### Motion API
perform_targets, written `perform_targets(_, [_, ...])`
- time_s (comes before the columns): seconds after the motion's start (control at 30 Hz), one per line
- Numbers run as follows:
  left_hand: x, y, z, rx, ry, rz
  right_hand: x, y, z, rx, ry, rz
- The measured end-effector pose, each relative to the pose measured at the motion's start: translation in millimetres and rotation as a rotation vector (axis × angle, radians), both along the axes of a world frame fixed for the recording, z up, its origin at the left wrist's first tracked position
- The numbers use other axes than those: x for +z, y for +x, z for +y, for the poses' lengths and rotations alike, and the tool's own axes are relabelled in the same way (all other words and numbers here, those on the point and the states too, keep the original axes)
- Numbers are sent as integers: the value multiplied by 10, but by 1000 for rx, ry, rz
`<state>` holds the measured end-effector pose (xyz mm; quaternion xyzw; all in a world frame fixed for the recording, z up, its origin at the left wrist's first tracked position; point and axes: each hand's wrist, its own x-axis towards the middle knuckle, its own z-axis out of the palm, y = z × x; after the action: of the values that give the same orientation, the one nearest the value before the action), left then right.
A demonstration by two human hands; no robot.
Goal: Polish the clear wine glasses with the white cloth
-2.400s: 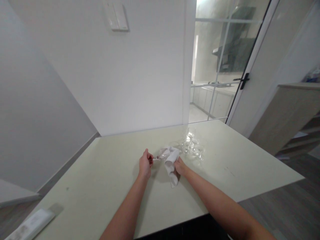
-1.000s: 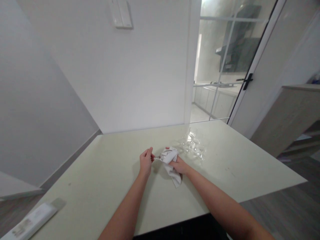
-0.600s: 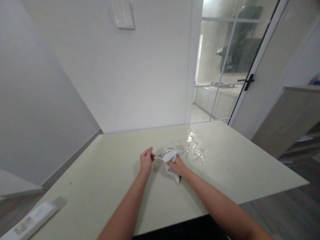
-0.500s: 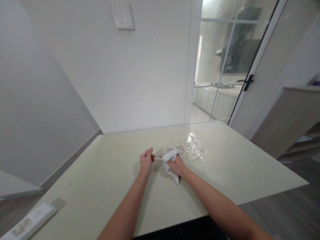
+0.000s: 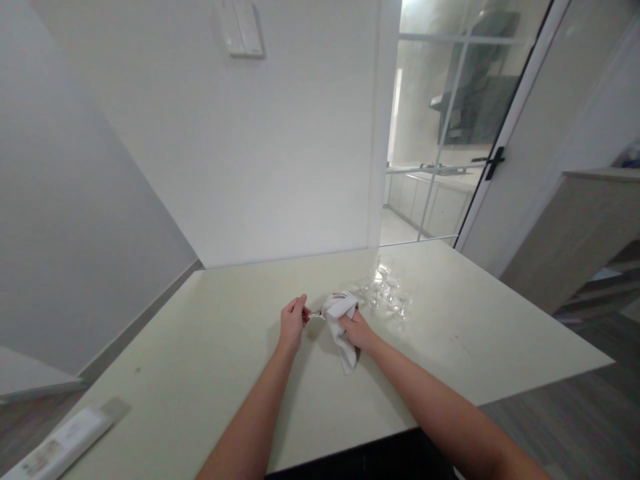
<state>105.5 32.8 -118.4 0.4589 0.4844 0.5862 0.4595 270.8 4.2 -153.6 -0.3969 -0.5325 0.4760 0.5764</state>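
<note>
Above the middle of the table (image 5: 200, 373), my left hand (image 5: 293, 320) is closed on one end of a stemmed glass (image 5: 316, 314). Only a short clear length of the glass shows; its bowl appears hidden under a white cloth (image 5: 341, 313). My right hand (image 5: 357, 330) grips this cloth, pressing it around the far end of the glass. One loose end of the cloth hangs toward me. Just right and beyond my right hand, several clear glasses (image 5: 385, 290) stand close together, their outlines hard to separate.
A white box-like package (image 5: 65, 443) lies at the table's near left corner. The wall (image 5: 280, 167) meets the table's far edge. A glass-paned door (image 5: 445, 120) with a black handle (image 5: 494, 163) is at the back right, and a wooden shelf unit (image 5: 595, 227) stands right of it.
The cloth and my right hand have shifted slightly around the glass. My left hand keeps its grip in nearly the same place. The camera view has moved a little.
</note>
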Motion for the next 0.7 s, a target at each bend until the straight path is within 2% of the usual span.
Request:
perform_targets(0.1, [-6, 24, -3, 20, 25, 10, -25, -11, 9, -86, -112, 0])
perform_targets(0.2, [-17, 50, -6, 75, 55, -14, -30, -7, 23, -127, -129, -30])
perform_targets(0.33, [6, 30, 2, 165, -31, -245, -50, 2, 42, -82, -71, -105])
perform_targets(0.4, [36, 16, -1, 140, -86, -374, -72, 3, 44, -26, -24, -148])
perform_targets(0.47, [59, 27, -22, 22, -125, -419, -87, -3, 34, 62, 12, -201])
perform_targets(0.53, [58, 70, -63, -167, -148, -364, -85, -14, 12, 132, 42, -228])
perform_targets(0.63, [11, 160, -146, -440, -150, -193, -49, -28, -26, 123, 65, -192])
perform_targets(0.7, [-21, 208, -197, -550, -143, -95, -21, -30, -39, 81, 71, -165])
